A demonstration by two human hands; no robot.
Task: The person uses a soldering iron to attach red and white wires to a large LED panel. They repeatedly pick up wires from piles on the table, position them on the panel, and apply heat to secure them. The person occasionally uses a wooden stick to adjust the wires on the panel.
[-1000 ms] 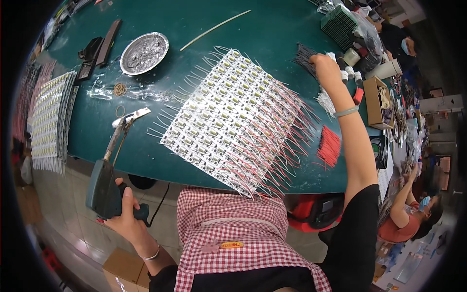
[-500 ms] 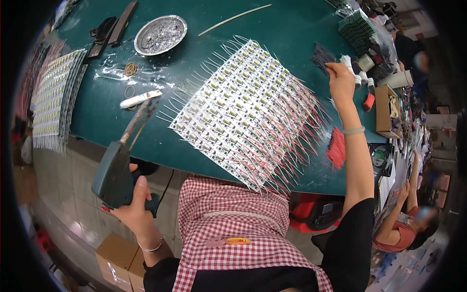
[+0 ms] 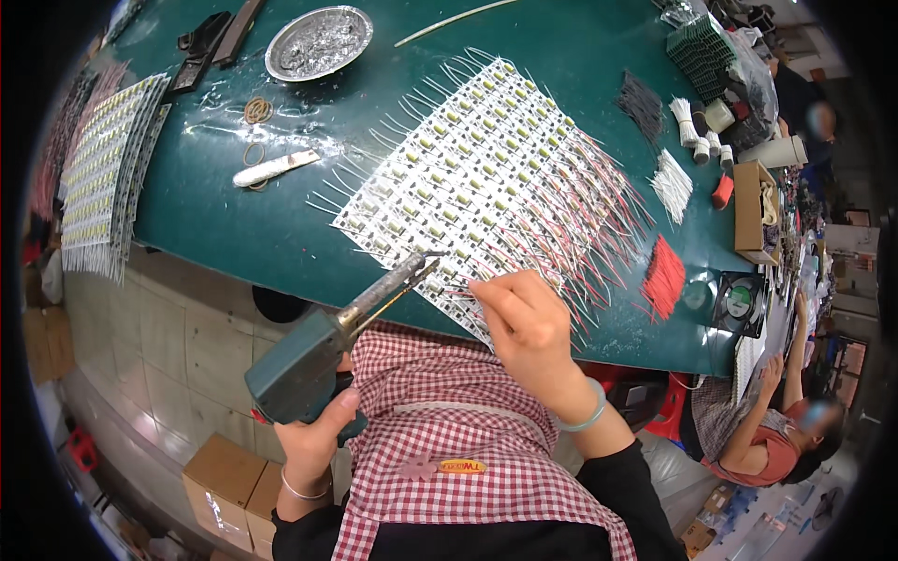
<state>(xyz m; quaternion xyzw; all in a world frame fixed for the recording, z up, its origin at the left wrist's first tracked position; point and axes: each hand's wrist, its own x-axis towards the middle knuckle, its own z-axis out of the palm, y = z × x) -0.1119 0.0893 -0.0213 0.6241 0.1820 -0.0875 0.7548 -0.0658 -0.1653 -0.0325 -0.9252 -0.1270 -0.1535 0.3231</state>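
Observation:
My left hand (image 3: 318, 435) is wrapped round the grip of a dark green soldering gun (image 3: 295, 367). Its metal tip reaches over the lower left part of a panel of small white circuit boards (image 3: 444, 187). Just right of the tip, my right hand (image 3: 528, 323) is pinched closed over the panel's near edge, on what looks like a thin dark wire, mostly hidden by the fingers. White wires stick out along the panel's upper left side, and red and white wires along its right side.
Bundles of black wires (image 3: 640, 107), white wires (image 3: 671, 185) and red wires (image 3: 664, 277) lie at the right. A metal bowl (image 3: 318, 45), rubber bands (image 3: 257, 110) and a white-wrapped stick (image 3: 274, 169) are at the left. More panels (image 3: 112, 178) hang over the left edge. A co-worker (image 3: 772, 430) sits at right.
My right hand has come from the black wire bundle down and left to the panel. My left hand has brought the soldering gun right, its tip now over the panel.

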